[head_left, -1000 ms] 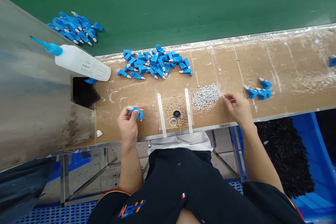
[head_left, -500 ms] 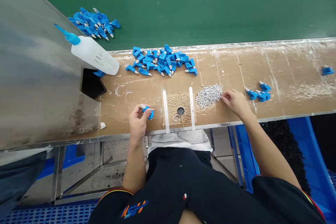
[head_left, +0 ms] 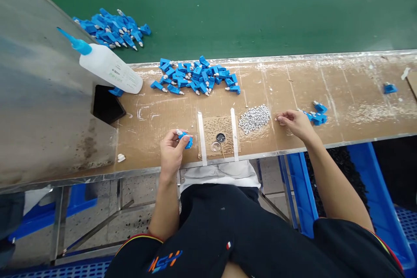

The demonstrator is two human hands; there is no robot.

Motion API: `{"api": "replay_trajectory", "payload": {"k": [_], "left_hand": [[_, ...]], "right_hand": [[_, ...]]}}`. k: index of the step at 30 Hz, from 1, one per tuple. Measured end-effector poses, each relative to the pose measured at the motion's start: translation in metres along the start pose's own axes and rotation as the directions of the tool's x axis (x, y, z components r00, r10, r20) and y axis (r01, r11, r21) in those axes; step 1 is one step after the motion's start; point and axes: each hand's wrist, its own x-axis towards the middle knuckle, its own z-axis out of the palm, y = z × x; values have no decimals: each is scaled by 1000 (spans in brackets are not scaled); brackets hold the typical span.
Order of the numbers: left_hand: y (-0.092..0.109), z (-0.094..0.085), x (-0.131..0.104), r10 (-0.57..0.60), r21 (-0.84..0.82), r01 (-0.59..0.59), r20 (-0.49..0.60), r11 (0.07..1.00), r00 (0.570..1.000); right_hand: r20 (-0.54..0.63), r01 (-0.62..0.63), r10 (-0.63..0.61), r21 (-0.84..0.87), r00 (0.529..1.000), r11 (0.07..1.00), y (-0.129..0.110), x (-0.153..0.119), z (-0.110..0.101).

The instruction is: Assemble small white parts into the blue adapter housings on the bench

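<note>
My left hand (head_left: 172,150) is closed around a blue plastic piece (head_left: 185,139) with a whitish tip, just left of a taped cardboard pad (head_left: 208,130). On that pad lie a small round black dish (head_left: 220,137), a clear round lid (head_left: 215,146) and a thin wooden stick (head_left: 223,151). My right hand (head_left: 293,122) pinches a tiny pale bit (head_left: 276,119) between thumb and fingertips, a little right of a pile of small grey-white pieces (head_left: 254,118). Several blue pieces (head_left: 316,115) lie partly behind the right hand.
Many blue pieces (head_left: 195,76) are heaped behind the pad, more (head_left: 112,28) on the green surface (head_left: 244,13). A white squeeze bottle (head_left: 110,67) leans by the metal panel (head_left: 48,95), near a dark flat object (head_left: 107,104). A blue bin (head_left: 299,182) stands below the table's right edge.
My right hand has drawn away from the grey-white pile to the right, with a tiny pale bit in its fingertips. My left hand keeps its blue piece. The camera view has shifted slightly.
</note>
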Motion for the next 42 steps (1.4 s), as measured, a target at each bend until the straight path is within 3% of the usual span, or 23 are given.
{"api": "replay_trajectory", "payload": {"k": [6,10,12,15,18,20,23,28,31,35,39,42], "left_hand": [[-3,-3,-6,33,-4,-33,-13,999,999],[-7,-6,-14,48,-40,-48,-15,998,999],[-8,-8,-18,55,-59,-56,-18,997,998],[-11,-9,-25,67,-92,-68,-6,993,998],[-12,-9,-31,75,-127,-73,8,989,997],[-12,-9,-35,68,-144,-63,25,988,997],[-13,-9,-39,33,-156,-24,57,987,998],[-16,-11,-42,11,-178,0,63,984,998],[-17,-10,-42,17,-191,-2,72,982,997],[-18,-8,-41,16,-201,-1,76,980,997],[-18,-9,-41,13,-204,2,75,979,997],[-19,-10,-41,10,-213,5,68,977,998]], "right_hand": [[68,151,-140,-191,988,970,-1,4,-7],[219,286,-225,-304,949,909,-5,8,-11],[262,362,-286,-315,922,878,-10,0,-3],[214,549,-506,-265,835,793,-20,-27,31],[130,731,-726,-252,676,635,-32,-57,78],[97,786,-801,-296,590,543,-38,-68,102],[85,806,-840,-346,537,480,-41,-72,117],[127,833,-867,-374,481,407,-43,-67,110],[168,841,-857,-353,487,409,-44,-67,107],[223,823,-802,-289,554,489,-48,-64,105],[264,727,-686,-101,677,679,-57,-61,98],[319,512,-527,137,788,848,-69,-64,92]]}}
